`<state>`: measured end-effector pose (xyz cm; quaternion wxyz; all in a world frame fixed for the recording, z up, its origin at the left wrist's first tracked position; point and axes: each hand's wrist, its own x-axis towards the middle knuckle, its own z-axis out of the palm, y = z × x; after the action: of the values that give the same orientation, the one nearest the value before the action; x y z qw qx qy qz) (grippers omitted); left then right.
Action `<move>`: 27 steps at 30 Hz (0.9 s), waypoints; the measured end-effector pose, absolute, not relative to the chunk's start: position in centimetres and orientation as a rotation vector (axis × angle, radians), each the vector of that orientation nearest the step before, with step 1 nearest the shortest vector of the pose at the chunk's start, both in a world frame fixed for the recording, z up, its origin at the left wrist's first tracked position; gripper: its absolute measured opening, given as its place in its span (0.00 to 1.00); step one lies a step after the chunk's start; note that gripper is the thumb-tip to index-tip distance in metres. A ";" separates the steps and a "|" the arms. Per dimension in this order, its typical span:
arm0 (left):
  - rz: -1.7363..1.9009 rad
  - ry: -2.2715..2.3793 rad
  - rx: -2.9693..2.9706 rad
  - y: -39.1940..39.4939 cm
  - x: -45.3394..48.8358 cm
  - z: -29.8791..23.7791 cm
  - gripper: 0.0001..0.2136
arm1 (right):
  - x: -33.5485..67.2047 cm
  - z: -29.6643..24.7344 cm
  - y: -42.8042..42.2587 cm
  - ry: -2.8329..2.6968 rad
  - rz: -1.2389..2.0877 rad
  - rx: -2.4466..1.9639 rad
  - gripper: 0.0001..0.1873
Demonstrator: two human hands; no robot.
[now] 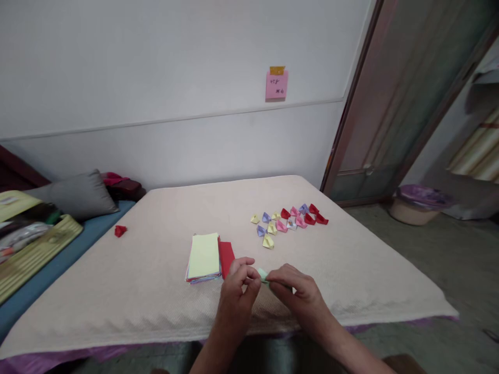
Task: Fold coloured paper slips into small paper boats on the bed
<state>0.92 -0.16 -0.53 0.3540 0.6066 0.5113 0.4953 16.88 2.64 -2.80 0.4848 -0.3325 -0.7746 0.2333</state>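
Between my two hands is a small piece of folded light-green paper (262,275), partly hidden by my fingers. My left hand (239,288) pinches its left end with thumb and index finger. From the other side, the thumb and fingertips of my right hand (298,291) are closed on the paper too. Just left of my left hand lies a stack of paper sheets (205,255), pale yellow on top. A red sheet (226,254) sticks out on the stack's right side, partly covered by my hand.
Several small folded paper pieces (281,226) in yellow, purple, pink, red and white sit beyond my hands on the cloth-covered table (163,301). One red folded piece (120,230) lies apart at far left. A grey cushion (83,195) and yellow basket (47,249) border the left side.
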 end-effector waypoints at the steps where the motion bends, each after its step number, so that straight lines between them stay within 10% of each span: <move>1: 1.275 1.326 1.563 -0.2 0.9 -0.5 0.06 | 16.8 -2.8 2.7 -1.903 0.544 -0.793 0.07; 27: 1.246 1.114 0.660 -0.3 2.3 -2.5 0.08 | 16.5 -3.3 2.4 -2.095 0.110 -0.774 0.10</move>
<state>2.33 -0.28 -2.47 0.6227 0.2875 0.4849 0.5426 16.53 2.39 -3.31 0.4375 -0.3112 -0.8425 0.0442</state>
